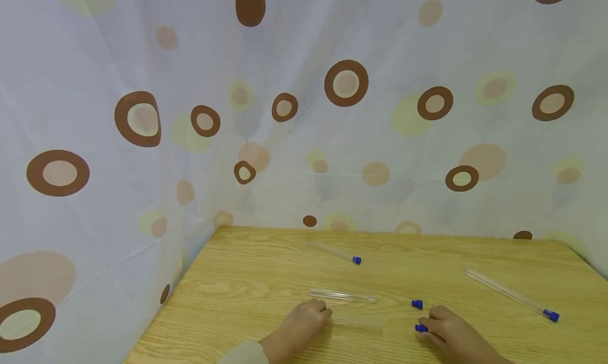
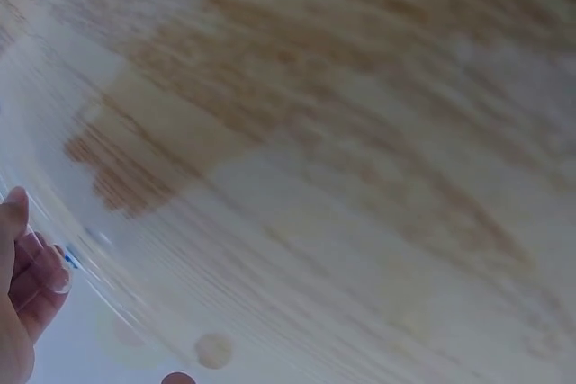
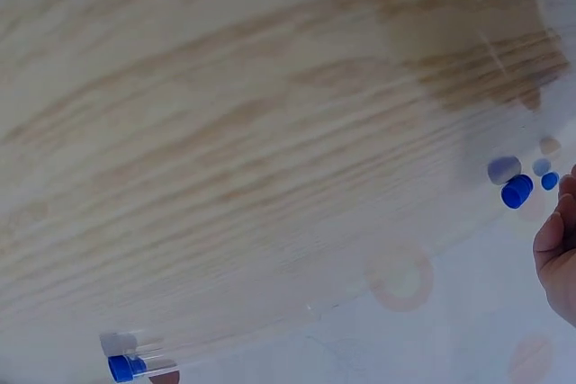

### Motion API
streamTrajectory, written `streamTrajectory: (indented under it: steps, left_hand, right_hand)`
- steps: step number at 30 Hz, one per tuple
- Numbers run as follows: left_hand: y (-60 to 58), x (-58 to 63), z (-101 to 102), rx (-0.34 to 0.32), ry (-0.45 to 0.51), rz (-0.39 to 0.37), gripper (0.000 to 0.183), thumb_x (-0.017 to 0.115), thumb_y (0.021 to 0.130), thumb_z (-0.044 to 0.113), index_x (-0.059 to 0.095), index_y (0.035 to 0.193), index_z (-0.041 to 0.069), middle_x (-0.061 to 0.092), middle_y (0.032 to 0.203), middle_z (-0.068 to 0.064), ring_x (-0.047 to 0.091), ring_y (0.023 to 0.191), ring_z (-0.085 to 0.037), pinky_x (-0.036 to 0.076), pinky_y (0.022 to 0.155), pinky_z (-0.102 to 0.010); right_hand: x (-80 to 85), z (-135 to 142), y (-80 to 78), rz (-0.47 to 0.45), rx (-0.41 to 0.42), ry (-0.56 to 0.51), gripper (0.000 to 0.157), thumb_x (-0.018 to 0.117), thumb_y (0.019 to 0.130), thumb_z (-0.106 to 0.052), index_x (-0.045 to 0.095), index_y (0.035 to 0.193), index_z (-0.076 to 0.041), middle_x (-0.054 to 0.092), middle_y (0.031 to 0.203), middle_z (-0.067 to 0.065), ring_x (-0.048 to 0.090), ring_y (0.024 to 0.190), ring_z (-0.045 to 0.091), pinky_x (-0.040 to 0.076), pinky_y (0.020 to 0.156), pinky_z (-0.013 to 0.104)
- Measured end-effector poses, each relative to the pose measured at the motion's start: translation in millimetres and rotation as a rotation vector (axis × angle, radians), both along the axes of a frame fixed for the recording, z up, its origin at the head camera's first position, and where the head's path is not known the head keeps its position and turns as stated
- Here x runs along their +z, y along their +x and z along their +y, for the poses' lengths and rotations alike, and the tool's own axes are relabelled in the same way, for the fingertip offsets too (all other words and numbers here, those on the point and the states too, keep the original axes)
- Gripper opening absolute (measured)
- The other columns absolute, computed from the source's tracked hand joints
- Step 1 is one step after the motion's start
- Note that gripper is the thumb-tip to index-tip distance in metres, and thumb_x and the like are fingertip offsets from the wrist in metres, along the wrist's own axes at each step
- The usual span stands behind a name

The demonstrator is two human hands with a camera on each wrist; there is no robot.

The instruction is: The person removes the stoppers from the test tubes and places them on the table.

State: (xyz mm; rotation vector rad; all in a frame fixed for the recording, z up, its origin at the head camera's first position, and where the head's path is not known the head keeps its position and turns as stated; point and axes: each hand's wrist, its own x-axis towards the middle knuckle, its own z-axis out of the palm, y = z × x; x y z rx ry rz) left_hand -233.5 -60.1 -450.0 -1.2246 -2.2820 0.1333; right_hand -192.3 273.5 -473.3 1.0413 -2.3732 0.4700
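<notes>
My left hand [image 1: 304, 322] grips one end of a clear tube [image 1: 358, 322] that points right, just above the table; the left wrist view catches the fingers [image 2: 47, 308] round it. A second clear tube [image 1: 342, 296] lies right behind that hand. My right hand [image 1: 451, 332] pinches a small blue cap [image 1: 420, 328] between its fingertips. That cap is hidden behind the hand in the right wrist view. Another loose blue cap [image 1: 417, 304] lies on the table just beyond the right fingers; the right wrist view has this loose cap [image 3: 517, 192] beside the hand [image 3: 560, 254].
On the wooden table [image 1: 247, 279] lies a clear tube with a blue cap [image 1: 357, 260] at the back. A further blue-capped tube [image 1: 508, 291] lies diagonally to the right of the right hand. A dotted curtain [image 1: 304, 142] hangs behind the table and along its left side.
</notes>
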Motion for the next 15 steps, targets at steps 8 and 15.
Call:
streamTrajectory:
  steps: [8,15]
  left_hand:
    - [-3.2,-1.6,0.8,0.054,-0.048,-0.007,0.012,0.067,0.083,0.025,0.071,0.085,0.015,0.062,0.079,0.007,0.057,0.073,0.000,0.045,0.063,-0.003]
    - [-3.2,-1.9,2.3,0.080,-0.095,-0.042,0.009,0.070,0.080,0.020,0.071,0.087,0.016,0.062,0.080,0.007,0.056,0.073,0.000,0.045,0.063,-0.003]
  right_hand:
    - [1.1,-2.1,0.5,0.029,-0.014,-0.009,0.006,0.071,0.079,-0.012,0.068,0.083,-0.007,0.034,0.073,-0.017,0.024,0.066,-0.010,0.024,0.051,0.007]
    - [1.7,0.6,1.7,-0.053,-0.014,-0.015,0.010,0.068,0.082,-0.010,0.062,0.079,-0.017,0.028,0.072,-0.018,0.021,0.065,-0.011,0.025,0.049,0.009]
